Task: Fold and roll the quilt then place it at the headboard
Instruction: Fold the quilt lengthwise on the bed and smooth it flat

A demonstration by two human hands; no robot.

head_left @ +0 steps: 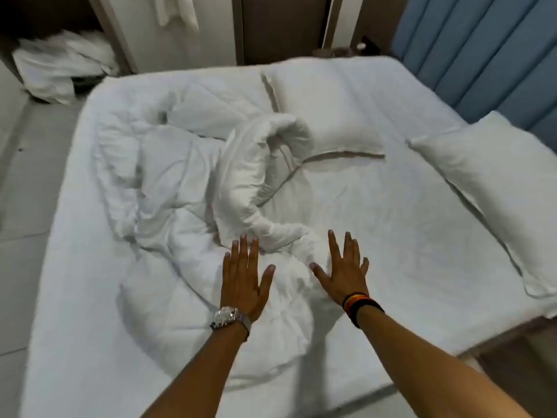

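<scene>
On the bed (90, 327), the quilt (187, 188) is seen crumpled left of centre, unfolded and unrolled, well apart from the blue headboard (482, 55). Left hand (244, 279) and right hand (343, 273) are spread flat above it, fingers apart, nothing gripped. Every step is judged outstanding.
</scene>
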